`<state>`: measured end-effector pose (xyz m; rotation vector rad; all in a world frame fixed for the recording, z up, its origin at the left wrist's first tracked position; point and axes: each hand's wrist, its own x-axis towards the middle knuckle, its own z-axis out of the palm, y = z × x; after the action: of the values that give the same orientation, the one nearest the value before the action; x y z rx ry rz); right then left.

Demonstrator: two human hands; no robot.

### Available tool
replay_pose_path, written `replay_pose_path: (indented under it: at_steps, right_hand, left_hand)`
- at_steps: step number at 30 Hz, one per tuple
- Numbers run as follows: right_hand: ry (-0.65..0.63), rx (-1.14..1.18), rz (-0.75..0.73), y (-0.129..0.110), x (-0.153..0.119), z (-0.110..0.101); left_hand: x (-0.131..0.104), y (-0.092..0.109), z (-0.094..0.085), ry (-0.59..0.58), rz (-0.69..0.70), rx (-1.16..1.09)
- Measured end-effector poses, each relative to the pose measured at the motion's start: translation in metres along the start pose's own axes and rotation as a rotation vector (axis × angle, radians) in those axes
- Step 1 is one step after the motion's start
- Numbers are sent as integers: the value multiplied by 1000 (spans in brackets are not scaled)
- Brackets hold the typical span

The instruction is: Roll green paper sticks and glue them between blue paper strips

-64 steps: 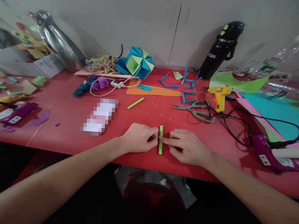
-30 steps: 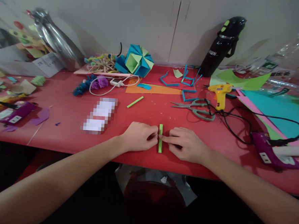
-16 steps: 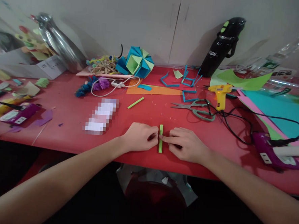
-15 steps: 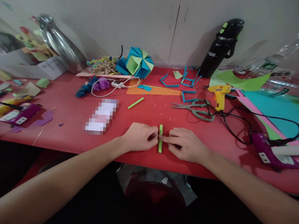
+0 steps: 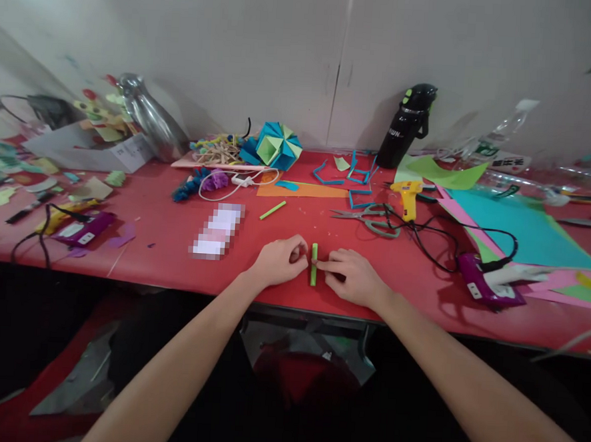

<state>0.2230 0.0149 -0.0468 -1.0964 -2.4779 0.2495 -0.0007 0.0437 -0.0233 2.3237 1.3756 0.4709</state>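
A narrow light-green folded paper strip (image 5: 313, 275) lies upright in my view on the red table, between my two hands. My left hand (image 5: 282, 260) rests just left of it, its fingers curled and the thumb tip meeting the index finger; whether anything is pinched there is hidden. From the right, the outstretched index finger of my right hand (image 5: 355, 275) touches the strip near its middle, while the other fingers are loosely bent. Farther back, a second light-green strip (image 5: 273, 210) lies slanted on the table.
Behind my hands are scissors (image 5: 368, 217), a yellow glue gun (image 5: 408, 198) with a black cord, bent blue strips (image 5: 362, 175) and orange paper (image 5: 307, 191). A blurred-out rectangle (image 5: 218, 231) lies left. A black bottle (image 5: 406, 128) and paper ball (image 5: 279, 145) stand near the wall. Right is a purple power strip (image 5: 486, 283).
The camera view has tilted up and drawn back. My left fingertips have come slightly away from the strip; my right index finger still touches it.
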Motion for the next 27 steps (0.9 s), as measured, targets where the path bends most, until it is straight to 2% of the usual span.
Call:
replay_pose_path:
  at_steps: [5, 12, 16, 27]
  right_hand:
    - [14, -8, 90, -8, -7, 4]
    - [16, -55, 81, -10, -7, 5]
    - [26, -44, 70, -10, -7, 5]
    - [53, -11, 67, -8, -8, 7]
  left_hand:
    - [-5, 6, 2, 29, -30, 26]
    - [-17, 19, 9, 74, 40, 133]
    - [-20, 18, 14, 124, 89, 143]
    - [-21, 20, 16, 131, 93, 190]
